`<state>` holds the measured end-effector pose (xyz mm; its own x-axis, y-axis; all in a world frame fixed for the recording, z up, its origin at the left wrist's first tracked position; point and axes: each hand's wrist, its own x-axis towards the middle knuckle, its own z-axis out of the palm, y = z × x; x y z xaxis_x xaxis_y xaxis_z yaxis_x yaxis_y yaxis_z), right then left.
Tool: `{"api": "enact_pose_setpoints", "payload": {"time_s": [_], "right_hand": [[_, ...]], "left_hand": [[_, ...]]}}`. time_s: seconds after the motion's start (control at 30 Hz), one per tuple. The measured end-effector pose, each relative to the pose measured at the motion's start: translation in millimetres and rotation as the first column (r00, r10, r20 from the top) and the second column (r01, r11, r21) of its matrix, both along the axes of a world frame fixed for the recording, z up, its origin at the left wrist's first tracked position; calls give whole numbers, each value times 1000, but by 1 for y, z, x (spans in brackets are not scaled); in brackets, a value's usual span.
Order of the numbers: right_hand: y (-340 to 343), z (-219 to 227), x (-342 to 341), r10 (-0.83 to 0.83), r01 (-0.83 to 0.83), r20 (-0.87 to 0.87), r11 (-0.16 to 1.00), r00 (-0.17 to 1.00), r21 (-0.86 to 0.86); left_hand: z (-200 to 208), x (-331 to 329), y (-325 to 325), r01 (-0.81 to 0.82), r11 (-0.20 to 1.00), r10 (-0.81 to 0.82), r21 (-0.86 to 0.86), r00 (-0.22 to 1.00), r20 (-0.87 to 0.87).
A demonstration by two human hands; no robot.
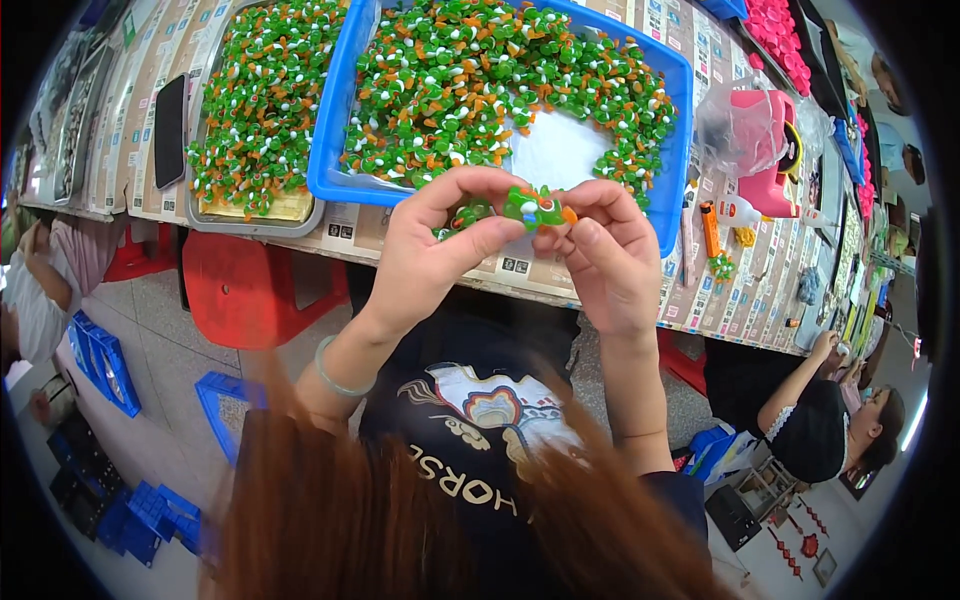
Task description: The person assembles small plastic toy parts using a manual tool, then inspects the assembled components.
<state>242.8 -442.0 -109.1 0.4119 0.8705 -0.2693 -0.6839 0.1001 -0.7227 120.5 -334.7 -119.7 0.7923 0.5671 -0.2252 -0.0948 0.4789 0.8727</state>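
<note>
Between the fingertips of both hands is a small green plastic figure (533, 208) with orange and white parts and a red-ringed eye. My left hand (435, 240) pinches its left end between thumb and fingers. More green pieces (470, 214) show inside the curl of that hand. At the figure's orange end, my right hand (618, 262) closes thumb and fingertips on it. Both hands are raised at the near edge of a blue tray (682, 165), which holds a heap of similar green, white and orange figures (440, 90). Part of its white bottom lining shows.
Left of it, a grey tray (250, 228) holds more figures, beside a black phone (171, 132). A pink jug (768, 150), white bottle (738, 210) and orange-handled tool (711, 232) are to the right. A red stool (245, 290) stands below the table. A co-worker (825, 425) sits at right.
</note>
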Motion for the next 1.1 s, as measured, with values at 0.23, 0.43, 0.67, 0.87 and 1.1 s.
{"api": "enact_pose_setpoints", "payload": {"time_s": [0.23, 0.43, 0.67, 0.87, 1.1], "right_hand": [[-4, -1, -10, -52, 112, 450, 988, 892, -109], [2, -5, -14, -137, 147, 957, 984, 256, 102], [4, -1, -13, -111, 129, 983, 987, 144, 93], [9, -8, 2, -169, 224, 929, 970, 330, 97], [61, -45, 56, 478, 112, 878, 874, -21, -473]], "left_hand": [[-4, -3, 3, 11, 999, -11, 41, 1000, -8], [-10, -5, 1, 34, 975, -10, -222, 994, 105], [-4, -1, 6, 27, 954, -2, -298, 997, 82], [-18, -10, 18, 104, 888, 8, -448, 970, 241], [-20, -21, 33, 259, 608, 171, -750, 880, 442]]}}
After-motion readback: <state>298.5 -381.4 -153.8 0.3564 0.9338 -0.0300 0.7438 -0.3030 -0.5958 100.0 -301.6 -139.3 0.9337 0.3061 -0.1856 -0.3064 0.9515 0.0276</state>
